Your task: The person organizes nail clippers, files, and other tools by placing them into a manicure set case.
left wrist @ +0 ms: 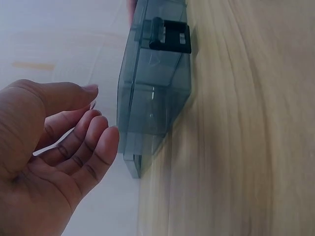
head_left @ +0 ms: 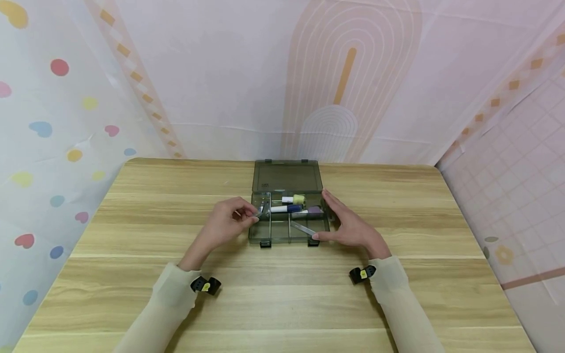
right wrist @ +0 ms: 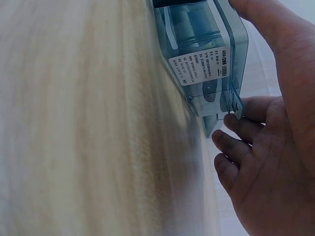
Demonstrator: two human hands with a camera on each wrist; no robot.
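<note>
**Steadying an open organiser box with items already inside**

Sitting in the middle of the light wooden table (head_left: 282, 294) is the smoky translucent plastic compartment box (head_left: 289, 230), with its hinged lid (head_left: 287, 176) standing open at the far side. Several things are already lying in its compartments: a marker with a yellow cap (head_left: 295, 199), a blue-capped pen (head_left: 287, 209), a purple-ended stick (head_left: 309, 212) and a slim metallic piece (head_left: 302, 228) leaning in the near section.

The left hand (head_left: 225, 223) is hovering at the box's left edge, its grip narrow, with fingertips appearing to pinch something small and silvery (head_left: 261, 211); what it is I cannot tell. The right hand (head_left: 348, 225) is resting relaxed along the right wall, thumb touching the front corner.

Judging by this, filling is well under way; the near compartments look mostly bare, and the two black front latches (head_left: 266, 243) are hanging undone.
</note>
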